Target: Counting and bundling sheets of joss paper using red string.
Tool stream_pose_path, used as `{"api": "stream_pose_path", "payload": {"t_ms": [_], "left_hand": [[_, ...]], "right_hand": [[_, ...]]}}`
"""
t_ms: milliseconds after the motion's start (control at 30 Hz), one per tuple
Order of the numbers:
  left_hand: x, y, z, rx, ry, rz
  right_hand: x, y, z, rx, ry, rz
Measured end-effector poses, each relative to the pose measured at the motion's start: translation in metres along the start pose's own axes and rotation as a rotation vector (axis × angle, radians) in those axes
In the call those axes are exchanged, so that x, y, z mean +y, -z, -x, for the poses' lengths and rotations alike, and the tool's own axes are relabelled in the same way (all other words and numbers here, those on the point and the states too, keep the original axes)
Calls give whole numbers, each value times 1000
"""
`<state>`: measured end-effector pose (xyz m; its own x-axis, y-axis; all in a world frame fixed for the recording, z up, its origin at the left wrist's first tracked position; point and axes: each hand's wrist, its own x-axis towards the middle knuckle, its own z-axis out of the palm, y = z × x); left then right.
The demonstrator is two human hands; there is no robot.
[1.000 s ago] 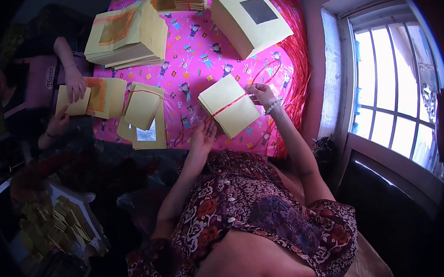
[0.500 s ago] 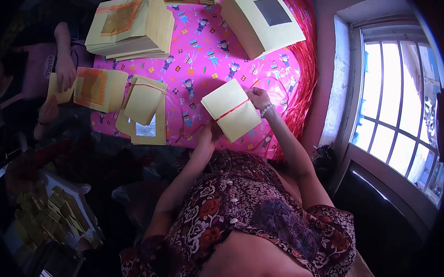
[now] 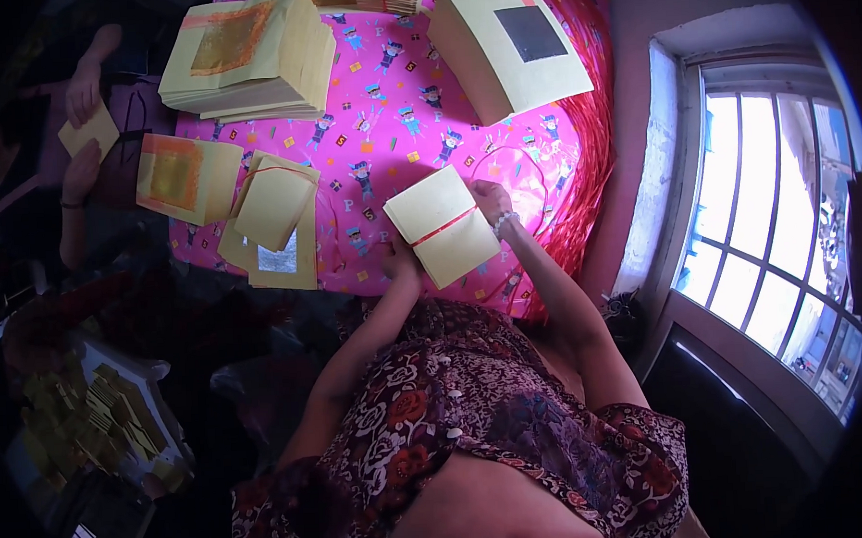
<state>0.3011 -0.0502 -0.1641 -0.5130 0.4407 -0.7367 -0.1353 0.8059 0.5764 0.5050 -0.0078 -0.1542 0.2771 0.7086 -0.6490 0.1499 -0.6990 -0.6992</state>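
Observation:
I hold a stack of pale yellow paper sheets (image 3: 441, 225) bound by a red rubber band over the pink patterned tablecloth (image 3: 396, 126). My left hand (image 3: 400, 263) grips the stack's near left edge. My right hand (image 3: 491, 205), with a beaded bracelet at the wrist, holds its far right edge. Loose red rubber bands (image 3: 518, 164) lie on the cloth just beyond my right hand.
Another banded bundle (image 3: 274, 201) lies left on loose sheets, one with a silver square. Large stacks sit at the far left (image 3: 249, 56) and far right (image 3: 513, 49). Another person's hands (image 3: 82, 92) hold a small sheet at left. A window (image 3: 775, 225) is at right.
The banded stack has shifted slightly toward me and left, and both hands have stayed on it. The other person's hands have lifted a small sheet away from the gold-squared stack.

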Motion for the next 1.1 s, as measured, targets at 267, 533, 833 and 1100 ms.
{"api": "stream_pose_path", "payload": {"t_ms": [267,533,833,1100], "left_hand": [[-30,-7,-44,-225,140,217],[44,-10,8,-347,309,154],[79,-1,5,-690,586,445],[159,10,8,-875,-314,245]], "right_hand": [[-25,-3,12,41,-36,-12],[12,0,-2,-84,5,-444],[-40,12,21,-227,-312,-1251],[-72,30,27,-362,366,-721]]}}
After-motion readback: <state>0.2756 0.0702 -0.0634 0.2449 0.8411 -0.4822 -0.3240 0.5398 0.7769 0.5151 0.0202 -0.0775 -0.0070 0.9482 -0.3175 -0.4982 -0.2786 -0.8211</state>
